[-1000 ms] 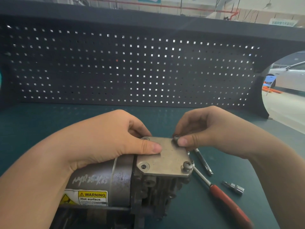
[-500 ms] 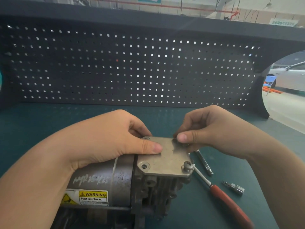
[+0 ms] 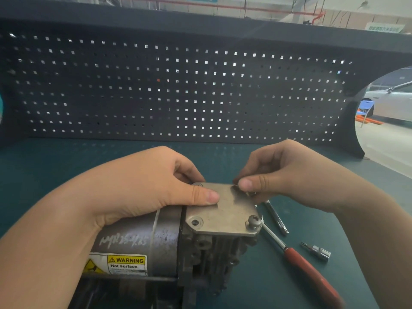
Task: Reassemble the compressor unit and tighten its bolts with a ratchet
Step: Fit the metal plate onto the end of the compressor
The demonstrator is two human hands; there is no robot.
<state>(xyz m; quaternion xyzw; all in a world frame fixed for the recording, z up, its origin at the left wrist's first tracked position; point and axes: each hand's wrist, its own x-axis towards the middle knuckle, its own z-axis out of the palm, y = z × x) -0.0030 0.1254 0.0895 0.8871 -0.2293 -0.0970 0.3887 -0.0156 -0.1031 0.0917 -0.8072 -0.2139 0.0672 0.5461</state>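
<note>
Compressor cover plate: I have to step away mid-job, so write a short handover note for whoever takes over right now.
Left hand: grips the grey cylindrical compressor unit, thumb pressing the flat grey metal cover plate.
Right hand: pinches a small bolt at the plate's far right corner.
Done: near right bolt sits in its hole, head raised.
Left: near left hole is empty; the far left corner is hidden.
The red-handled ratchet and a small metal bit socket lie on the green bench, right of the unit.

Plate lies atop the compressor; ratchet lies right of it.
</note>
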